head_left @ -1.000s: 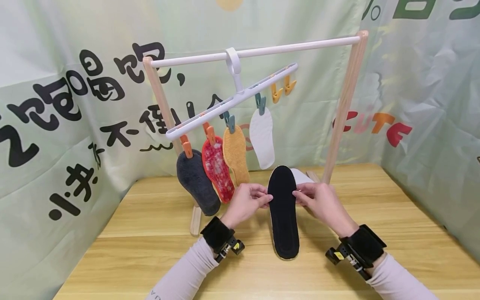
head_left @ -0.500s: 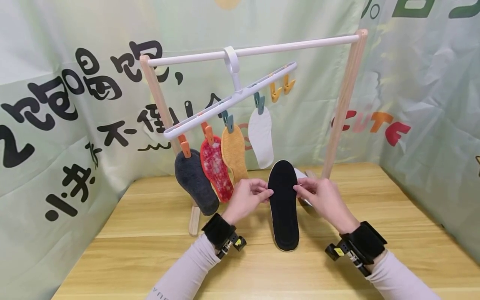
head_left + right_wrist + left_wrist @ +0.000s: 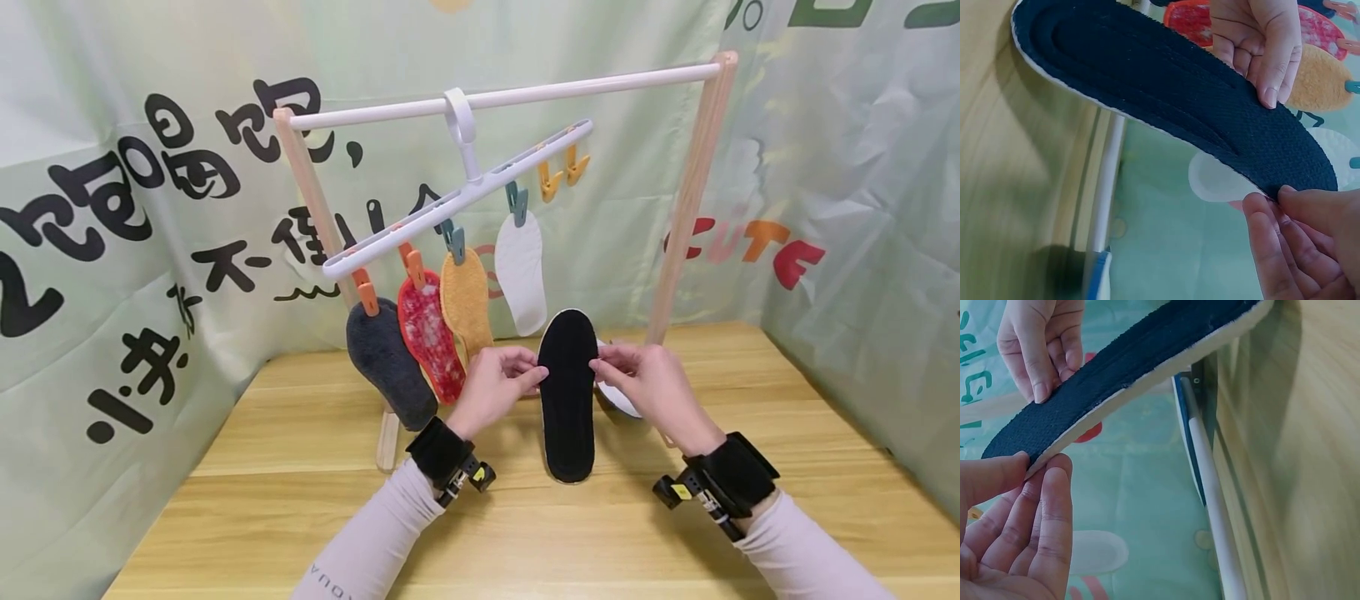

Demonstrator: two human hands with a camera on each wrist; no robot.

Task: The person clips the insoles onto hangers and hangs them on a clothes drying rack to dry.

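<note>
Both hands hold a black insole (image 3: 567, 408) up above the table, its rounded end pointing up. My left hand (image 3: 495, 383) pinches its left edge near the top between thumb and fingers. Opposite it, my right hand (image 3: 652, 387) pinches the right edge. A thin white edge runs round the insole (image 3: 1147, 359) in the left wrist view. Behind it a white hanger (image 3: 472, 190) carries a dark grey insole (image 3: 390, 367), a red patterned insole (image 3: 431, 337), an orange-yellow insole (image 3: 467, 296) and a white insole (image 3: 520, 275), each in a clip.
The hanger hooks over the white rail (image 3: 585, 85) of a wooden stand (image 3: 693, 192). Two yellow clips (image 3: 551, 183) hang at the hanger's right end. Partly hidden by my right hand, a white-topped piece (image 3: 621, 402) lies on the wooden table (image 3: 300, 500). A printed cloth hangs behind.
Both hands have moved slightly upward with the black insole, which now appears higher and a little shorter in the head view. The hanging insoles have stayed in their clips.
</note>
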